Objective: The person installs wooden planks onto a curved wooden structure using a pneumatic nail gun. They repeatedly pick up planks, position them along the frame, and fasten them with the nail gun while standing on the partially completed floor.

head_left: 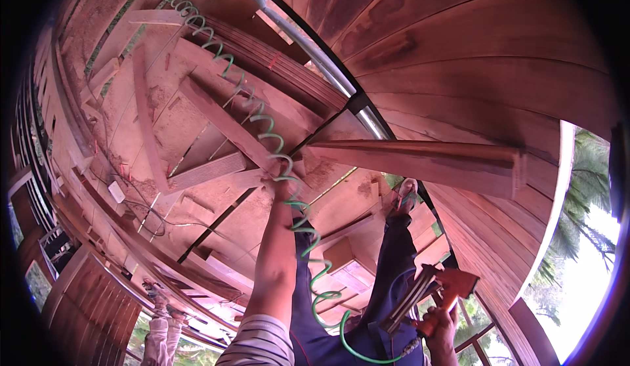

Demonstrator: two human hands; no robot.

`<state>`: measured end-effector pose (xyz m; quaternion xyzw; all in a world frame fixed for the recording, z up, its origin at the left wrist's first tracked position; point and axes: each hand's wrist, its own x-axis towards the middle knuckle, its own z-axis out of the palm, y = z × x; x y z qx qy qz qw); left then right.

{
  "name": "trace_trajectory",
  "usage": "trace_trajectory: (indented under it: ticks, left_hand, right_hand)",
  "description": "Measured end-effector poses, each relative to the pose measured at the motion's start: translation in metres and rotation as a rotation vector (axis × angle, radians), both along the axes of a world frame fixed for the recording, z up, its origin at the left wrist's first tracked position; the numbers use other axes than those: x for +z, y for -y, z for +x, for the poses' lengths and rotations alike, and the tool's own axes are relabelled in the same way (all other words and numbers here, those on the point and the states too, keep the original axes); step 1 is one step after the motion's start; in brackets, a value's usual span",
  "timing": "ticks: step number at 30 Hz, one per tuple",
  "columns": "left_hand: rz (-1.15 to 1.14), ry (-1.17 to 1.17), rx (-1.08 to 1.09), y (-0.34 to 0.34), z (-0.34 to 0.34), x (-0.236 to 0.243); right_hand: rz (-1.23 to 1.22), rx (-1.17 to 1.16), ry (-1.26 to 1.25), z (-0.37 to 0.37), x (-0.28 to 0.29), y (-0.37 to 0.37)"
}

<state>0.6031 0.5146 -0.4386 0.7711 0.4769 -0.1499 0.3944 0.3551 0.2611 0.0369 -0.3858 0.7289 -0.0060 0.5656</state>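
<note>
My right hand is wrapped round the handle of an orange nail gun, held near my right thigh. A green coiled air hose runs from the tool's lower end, up past my left forearm, to the far left. My left arm is stretched out ahead, and my left hand is closed at the near end of a wooden board; coils of the hose cross in front of it, partly hiding the fingers. Just right of that hand, a thick wooden beam juts out toward the right.
Several stacked long boards lie at the far side. Loose offcuts and a dark cable are on the dusty plank floor. Curved wood cladding rises on the right, beside a metal pipe. Another person's legs show at lower left.
</note>
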Motion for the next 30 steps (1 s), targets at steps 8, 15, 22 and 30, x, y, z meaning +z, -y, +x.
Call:
trace_trajectory:
  ticks: [8,15,22,30]
  left_hand:
    - [0.021,-0.210,-0.364,-0.008,-0.011,0.022]
    - [0.158,-0.177,-0.264,-0.067,0.047,0.141]
    - [-0.520,0.088,0.203,-0.101,0.024,0.394]
    - [-0.174,1.183,-0.115,0.044,-0.055,0.652]
  right_hand:
    - [0.145,-0.077,0.057,0.005,0.063,-0.008]
    - [0.130,-0.038,0.261,0.008,0.114,0.015]
    - [0.308,0.144,0.545,0.000,0.197,0.109]
    - [0.131,-0.024,0.822,-0.029,0.269,0.244]
